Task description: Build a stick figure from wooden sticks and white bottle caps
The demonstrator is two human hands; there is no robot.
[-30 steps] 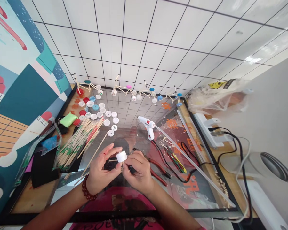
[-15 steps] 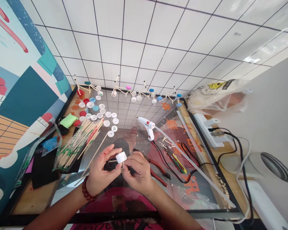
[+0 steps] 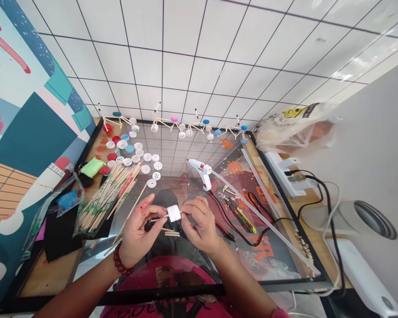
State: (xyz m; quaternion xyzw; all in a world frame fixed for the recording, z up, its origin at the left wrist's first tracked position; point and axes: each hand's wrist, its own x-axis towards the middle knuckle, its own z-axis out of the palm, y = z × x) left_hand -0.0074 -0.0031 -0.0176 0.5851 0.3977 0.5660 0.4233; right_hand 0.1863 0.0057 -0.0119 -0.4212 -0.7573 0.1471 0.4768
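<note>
Between my hands, white bottle caps (image 3: 174, 213) sit face to face like a short cylinder, with a thin wooden stick (image 3: 166, 216) running out at the side. My left hand (image 3: 142, 227) pinches the stick close to the caps on the left. On the right side, the fingertips of my right hand (image 3: 200, 225) are closed on the stick's short end against the caps. Below the caps, a few cut stick pieces (image 3: 171, 234) lie on the glass tabletop. Pliers (image 3: 223, 229) with red handles lie partly hidden behind my right hand.
A white glue gun (image 3: 200, 170) with a long glue stick lies ahead. Loose bottle caps (image 3: 145, 169) and a bundle of bamboo sticks (image 3: 108, 201) are at left. Several stick-and-cap figures (image 3: 162, 121) line the back edge. A yellow utility knife (image 3: 248, 221) and black cable lie right.
The caps have turned from upright to sideways and shifted slightly right. My right hand has moved right, uncovering stick pieces on the table. The view has shifted slightly.
</note>
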